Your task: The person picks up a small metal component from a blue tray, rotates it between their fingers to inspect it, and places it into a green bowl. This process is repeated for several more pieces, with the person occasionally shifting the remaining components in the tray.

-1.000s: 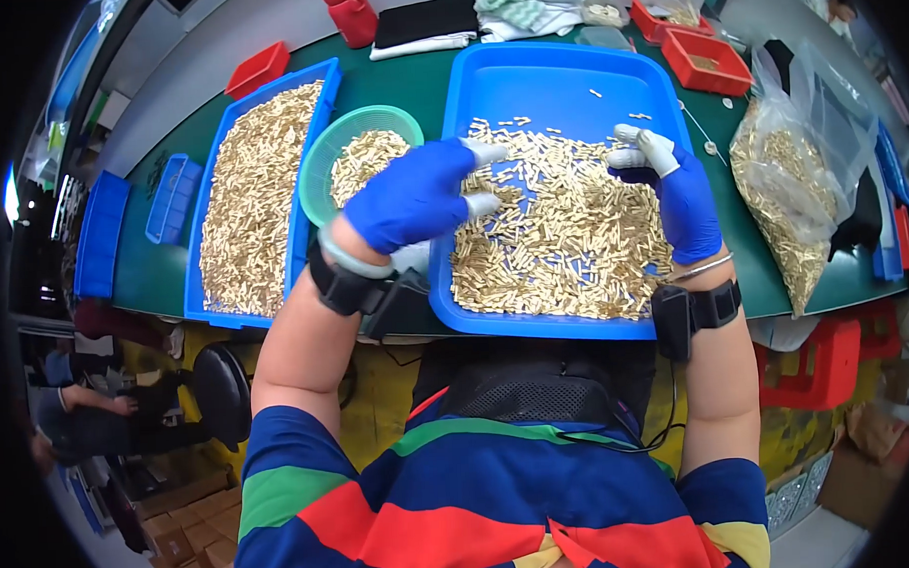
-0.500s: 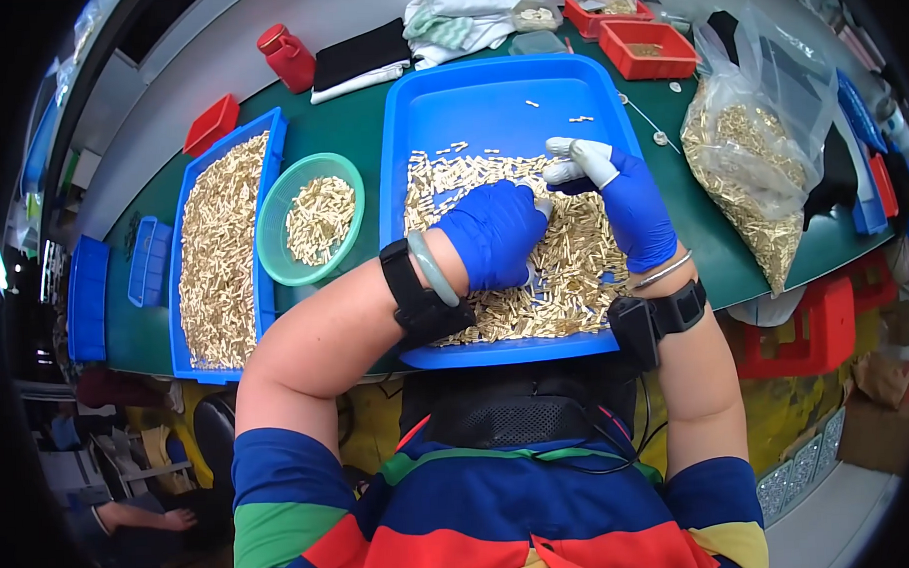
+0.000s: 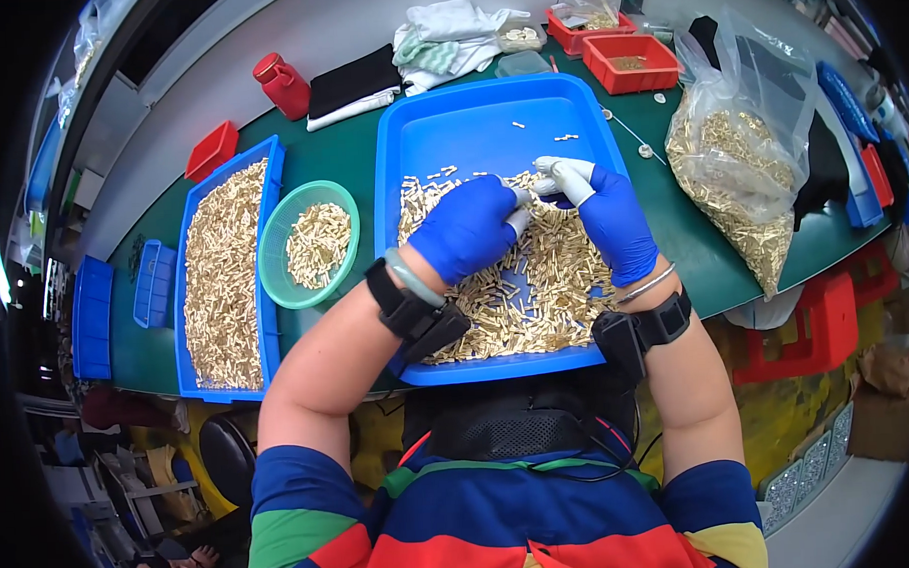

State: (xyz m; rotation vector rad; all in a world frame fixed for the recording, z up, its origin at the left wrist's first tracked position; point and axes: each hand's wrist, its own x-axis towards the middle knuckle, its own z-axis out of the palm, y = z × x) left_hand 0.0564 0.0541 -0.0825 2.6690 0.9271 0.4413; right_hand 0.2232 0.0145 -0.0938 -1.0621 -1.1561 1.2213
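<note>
Both grips pinching small brass pieces [image 3: 534,271], left hand [image 3: 465,229], right hand [image 3: 604,217], over blue tray [image 3: 469,133]

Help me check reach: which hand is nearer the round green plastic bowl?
Left. The left hand works over the blue tray beside the round green plastic bowl; the right hand lies farther right.

Both blue-gloved hands, left hand [image 3: 465,229] and right hand [image 3: 604,214], meet fingertip to fingertip, forearms bare.
</note>
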